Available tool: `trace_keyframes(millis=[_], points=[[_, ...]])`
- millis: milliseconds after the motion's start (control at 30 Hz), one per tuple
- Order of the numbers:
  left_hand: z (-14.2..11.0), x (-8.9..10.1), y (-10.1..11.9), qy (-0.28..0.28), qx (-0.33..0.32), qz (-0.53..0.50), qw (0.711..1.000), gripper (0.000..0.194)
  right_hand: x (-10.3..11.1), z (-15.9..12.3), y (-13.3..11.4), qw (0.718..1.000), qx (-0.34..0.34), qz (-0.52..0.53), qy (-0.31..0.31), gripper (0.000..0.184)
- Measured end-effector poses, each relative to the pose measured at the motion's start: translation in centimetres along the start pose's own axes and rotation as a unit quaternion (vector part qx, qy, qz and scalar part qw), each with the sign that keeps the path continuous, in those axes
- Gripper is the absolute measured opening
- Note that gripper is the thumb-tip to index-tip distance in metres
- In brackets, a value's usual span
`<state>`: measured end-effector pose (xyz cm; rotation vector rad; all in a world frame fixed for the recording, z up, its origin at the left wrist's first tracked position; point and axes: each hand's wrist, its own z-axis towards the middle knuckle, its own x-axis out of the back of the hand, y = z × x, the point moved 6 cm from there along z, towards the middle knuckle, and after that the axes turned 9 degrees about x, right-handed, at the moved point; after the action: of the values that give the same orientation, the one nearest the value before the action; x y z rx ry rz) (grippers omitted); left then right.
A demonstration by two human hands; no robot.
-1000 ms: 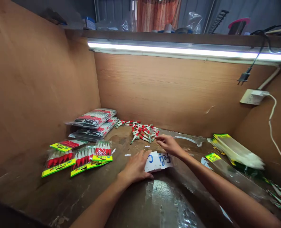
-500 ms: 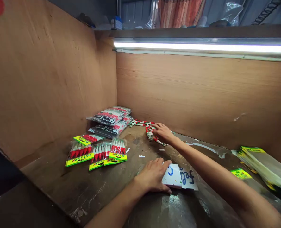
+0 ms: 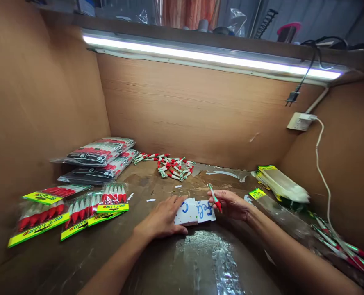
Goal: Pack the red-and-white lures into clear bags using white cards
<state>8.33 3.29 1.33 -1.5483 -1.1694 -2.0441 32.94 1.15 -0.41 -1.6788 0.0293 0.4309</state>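
My left hand (image 3: 165,217) grips the left end of a small white box (image 3: 186,211), fingers over its far side and thumb along the near side. Blue handwriting covers the box, and a lettered card flap (image 3: 204,211) sticks out to its right. Just beyond that flap, my right hand (image 3: 231,205) pinches one red-and-white fishing lure (image 3: 214,197), tilted with its red end down and its green hooked end up. Behind both hands, against the back panel, lies a loose pile of similar lures (image 3: 174,167).
Left are yellow-labelled lure packs (image 3: 92,211) and stacked larger bags of lures (image 3: 100,153). On the right lie clear yellow-topped sleeves (image 3: 280,182) and more lures (image 3: 338,243) beside a white cable (image 3: 320,164). A plug (image 3: 292,97) dangles from the shelf.
My right hand has come back from the lure pile towards the box, now with one lure in its fingers. My left hand stays on the box. The view has swung right.
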Motion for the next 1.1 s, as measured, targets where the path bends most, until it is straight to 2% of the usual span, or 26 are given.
trace_keyframes(millis=[200, 333, 400, 533, 600, 633, 700, 767, 833, 900, 1000, 1100], points=[[0.2, -0.2, 0.0, -0.003, -0.004, 0.003, 1.000, 0.098, 0.3, -1.8, 0.8, 0.993, -0.018, -0.116, -0.004, 0.045], [0.0, -0.2, 0.1, -0.015, 0.002, 0.003, 1.000, 0.095, -0.4, -2.4, 0.4, 0.960, 0.005, -0.272, -0.062, 0.039], [0.0, -0.3, 0.1, -0.018, 0.002, 0.002, 1.000, 0.093, -1.0, -2.3, 0.2, 0.926, 0.043, -0.367, -0.076, 0.034], [0.1, -0.5, 0.2, -0.020, 0.002, -0.001, 1.000, 0.089, -1.9, -1.6, 0.1, 0.814, 0.136, -0.564, 0.003, 0.023], [0.1, -0.6, 0.1, -0.019, 0.000, 0.000, 1.000, 0.089, -2.9, -1.4, 0.5, 0.773, 0.170, -0.611, 0.018, 0.023], [0.1, -0.6, 0.1, -0.018, -0.003, 0.000, 1.000, 0.088, -3.4, -1.3, 0.7, 0.763, 0.184, -0.619, 0.013, 0.025], [0.0, -0.5, 0.0, -0.014, -0.011, 0.001, 1.000, 0.086, -4.2, -1.3, 1.1, 0.764, 0.206, -0.611, -0.008, 0.034], [0.0, -0.4, -0.2, -0.013, -0.016, 0.003, 1.000, 0.084, -4.4, -1.3, 1.2, 0.786, 0.213, -0.580, -0.024, 0.038], [0.0, -0.2, -0.3, -0.012, -0.016, 0.010, 1.000, 0.084, -4.2, -1.2, 1.2, 0.807, 0.201, -0.555, -0.021, 0.029], [0.0, -0.1, -0.4, -0.012, -0.013, 0.019, 1.000, 0.083, -4.0, -0.9, 1.4, 0.814, 0.182, -0.551, -0.007, 0.017], [0.0, 0.0, -0.5, -0.016, -0.010, 0.022, 1.000, 0.083, -4.7, -0.5, 1.7, 0.801, 0.204, -0.562, -0.005, 0.014], [0.0, 0.1, -0.5, -0.009, -0.006, 0.024, 1.000, 0.084, -6.3, -0.3, 2.1, 0.775, 0.253, -0.577, -0.048, 0.013]])
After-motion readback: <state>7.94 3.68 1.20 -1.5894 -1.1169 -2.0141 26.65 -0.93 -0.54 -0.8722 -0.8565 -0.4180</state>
